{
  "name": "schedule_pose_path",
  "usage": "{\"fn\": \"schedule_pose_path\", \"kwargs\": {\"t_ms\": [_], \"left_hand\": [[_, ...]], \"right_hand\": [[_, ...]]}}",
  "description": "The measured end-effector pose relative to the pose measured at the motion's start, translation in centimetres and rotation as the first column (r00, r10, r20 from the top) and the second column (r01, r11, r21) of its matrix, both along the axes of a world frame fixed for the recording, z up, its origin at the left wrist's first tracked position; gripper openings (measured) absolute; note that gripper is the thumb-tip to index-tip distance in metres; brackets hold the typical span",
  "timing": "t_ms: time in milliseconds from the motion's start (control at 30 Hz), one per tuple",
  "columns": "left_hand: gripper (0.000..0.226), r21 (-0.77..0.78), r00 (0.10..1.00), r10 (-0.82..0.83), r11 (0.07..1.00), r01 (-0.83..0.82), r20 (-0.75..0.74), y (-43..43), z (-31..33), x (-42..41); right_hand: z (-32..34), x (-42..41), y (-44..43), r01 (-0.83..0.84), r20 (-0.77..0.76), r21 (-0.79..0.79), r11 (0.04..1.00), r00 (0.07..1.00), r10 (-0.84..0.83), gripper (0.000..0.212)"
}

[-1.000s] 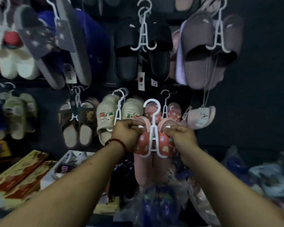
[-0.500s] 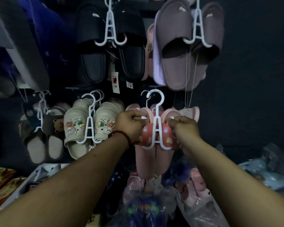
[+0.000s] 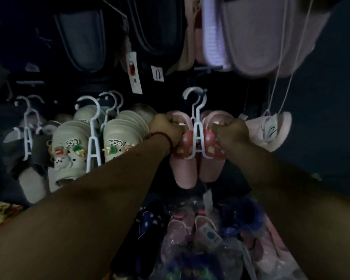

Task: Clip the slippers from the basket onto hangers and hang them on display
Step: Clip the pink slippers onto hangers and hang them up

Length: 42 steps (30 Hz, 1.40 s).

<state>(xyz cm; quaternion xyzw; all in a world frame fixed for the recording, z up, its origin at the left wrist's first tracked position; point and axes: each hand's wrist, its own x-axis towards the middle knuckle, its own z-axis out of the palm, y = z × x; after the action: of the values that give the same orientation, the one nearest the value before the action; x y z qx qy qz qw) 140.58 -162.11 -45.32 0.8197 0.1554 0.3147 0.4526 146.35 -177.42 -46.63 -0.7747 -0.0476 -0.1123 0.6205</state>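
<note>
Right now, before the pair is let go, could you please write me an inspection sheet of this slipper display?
Surface: dark display wall, hung with slippers.
Job's things: pink slippers clipped on a white hanger; its hook is up by a dark peg, but I cannot tell whether it is seated.
Clutter: bagged slippers piled below.
Hands: left hand and right hand each grip one pink slipper near its top.
Cables: nothing seen; only thin white strings hanging at the right.
Surroundings: beige slippers with charms to the left; black slippers, a lilac slipper and paper tags above.
</note>
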Motion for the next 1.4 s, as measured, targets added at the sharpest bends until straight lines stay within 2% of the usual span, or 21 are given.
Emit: {"fn": "schedule_pose_path", "kwargs": {"t_ms": [100, 233, 333, 400, 433, 500, 567, 700, 767, 900, 1067, 1133, 1267, 1400], "left_hand": [[0.01, -0.019, 1.0, 0.017, 1.0, -0.017, 0.009, 0.4, -0.5, 2.3], [0.008, -0.028, 0.999, 0.02, 0.999, -0.019, 0.039, 0.6, -0.8, 2.7], [0.028, -0.07, 0.998, -0.064, 0.995, 0.066, 0.025, 0.7, -1.2, 1.2], [0.05, 0.014, 0.996, -0.093, 0.996, 0.093, -0.008, 0.8, -1.4, -0.7], [0.052, 0.066, 0.995, -0.093, 0.993, 0.096, -0.042, 0.6, -1.3, -2.1], [0.047, 0.153, 0.993, -0.092, 0.983, 0.102, -0.069, 0.5, -1.0, -5.2], [0.045, 0.262, 0.994, -0.086, 0.96, 0.101, -0.067, 0.2, -0.5, -8.4], [0.05, 0.401, 0.989, -0.099, 0.906, 0.135, -0.11, 0.6, 0.1, -16.2], [0.057, 0.486, 0.986, -0.057, 0.865, 0.127, -0.156, 1.6, 0.3, -20.5], [0.069, 0.629, 0.953, 0.099, 0.77, 0.108, -0.285, 5.1, -0.1, -29.4], [0.071, 0.714, 0.867, 0.347, 0.7, 0.014, -0.357, 10.4, -2.0, -41.8], [0.072, 0.732, 0.797, 0.469, 0.68, -0.051, -0.38, 12.4, -3.0, -47.1], [0.069, 0.717, 0.624, 0.646, 0.671, -0.191, -0.439, 15.5, -5.0, -58.3], [0.072, 0.696, 0.45, 0.763, 0.629, -0.347, -0.465, 16.5, -6.1, -68.5]], "right_hand": [[-0.7, 1.7, 1.2, -0.009, 0.014, -0.05, 0.999, 1.0, 0.01, 0.049], [-2.2, 2.1, 1.9, -0.009, 0.075, -0.003, 1.0, 0.997, 0.01, 0.019], [-2.9, 0.3, 1.5, -0.037, 0.138, -0.003, 0.999, 0.99, 0.037, 0.025], [-2.8, -2.0, 0.8, -0.063, 0.196, -0.057, 0.996, 0.978, 0.073, 0.035], [-2.6, -3.1, 0.5, -0.074, 0.212, -0.102, 0.992, 0.973, 0.095, 0.039], [-2.1, -5.6, -0.1, -0.101, 0.233, -0.196, 0.975, 0.961, 0.146, 0.044], [-1.5, -8.4, -0.5, -0.128, 0.241, -0.273, 0.954, 0.951, 0.196, 0.04], [-0.5, -14.9, -0.3, -0.196, 0.241, -0.394, 0.898, 0.921, 0.306, 0.046], [-0.1, -18.5, 0.4, -0.203, 0.256, -0.459, 0.865, 0.902, 0.347, 0.051], [0.3, -25.6, 2.9, -0.278, 0.272, -0.533, 0.799, 0.838, 0.473, 0.047], [-0.1, -33.9, 10.1, -0.404, 0.228, -0.635, 0.658, 0.716, 0.66, 0.06], [-0.6, -37.2, 13.9, -0.459, 0.231, -0.654, 0.601, 0.635, 0.737, 0.063], [-1.7, -45.6, 21.1, -0.622, 0.156, -0.657, 0.426, 0.441, 0.884, 0.069], [-2.5, -54.3, 26.5, -0.698, 0.121, -0.668, 0.257, 0.24, 0.963, 0.07]]}}
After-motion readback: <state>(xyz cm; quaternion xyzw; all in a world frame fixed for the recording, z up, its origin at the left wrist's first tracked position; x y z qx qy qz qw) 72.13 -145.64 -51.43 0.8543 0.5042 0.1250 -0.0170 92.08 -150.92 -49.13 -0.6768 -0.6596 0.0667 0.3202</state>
